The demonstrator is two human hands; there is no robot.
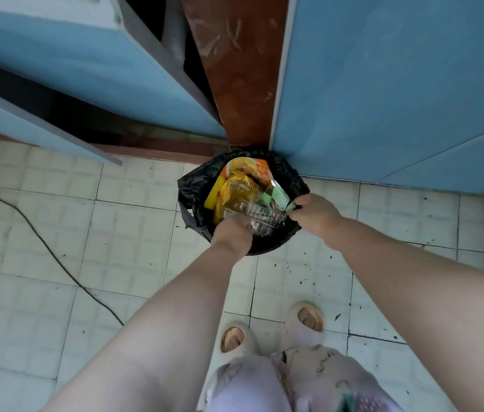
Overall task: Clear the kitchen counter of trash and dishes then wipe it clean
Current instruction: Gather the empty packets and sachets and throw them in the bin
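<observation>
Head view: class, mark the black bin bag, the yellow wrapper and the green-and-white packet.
black bin bag (187, 188), head view, left rim.
yellow wrapper (234, 187), head view, its middle.
green-and-white packet (277, 196), head view, its middle.

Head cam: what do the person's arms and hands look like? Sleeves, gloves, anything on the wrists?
Left arm and right arm are bare to the frame edge, no sleeves in view. Left hand and right hand: no gloves, no watch or band on either wrist. Rings cannot be judged, fingers mostly hidden. Pale open-toe slippers on the feet.
</observation>
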